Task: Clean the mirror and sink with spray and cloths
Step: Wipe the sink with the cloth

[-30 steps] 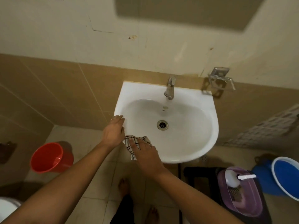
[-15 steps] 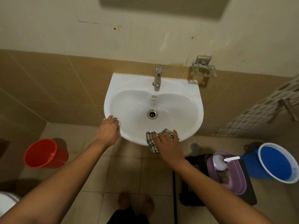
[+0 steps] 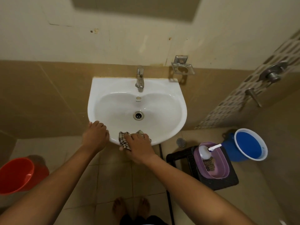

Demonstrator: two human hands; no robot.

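Head view shows the right hand (image 3: 139, 147) pressing a checked cloth (image 3: 124, 140) on the front rim of the sink (image 3: 100, 88). Its fingers lie spread and flat over the cloth, probably to keep it from slipping while it rubs the edge. Just left of these fingers, the left hand (image 3: 95, 135) grips the rim with curled fingers, likely to steady the body. Beyond the fingertips are the drain (image 3: 138, 115) and tap (image 3: 140, 78). Right of the right hand, a purple tub (image 3: 224, 168) holds what seems a spray bottle (image 3: 204, 151); the floor is beige tile.
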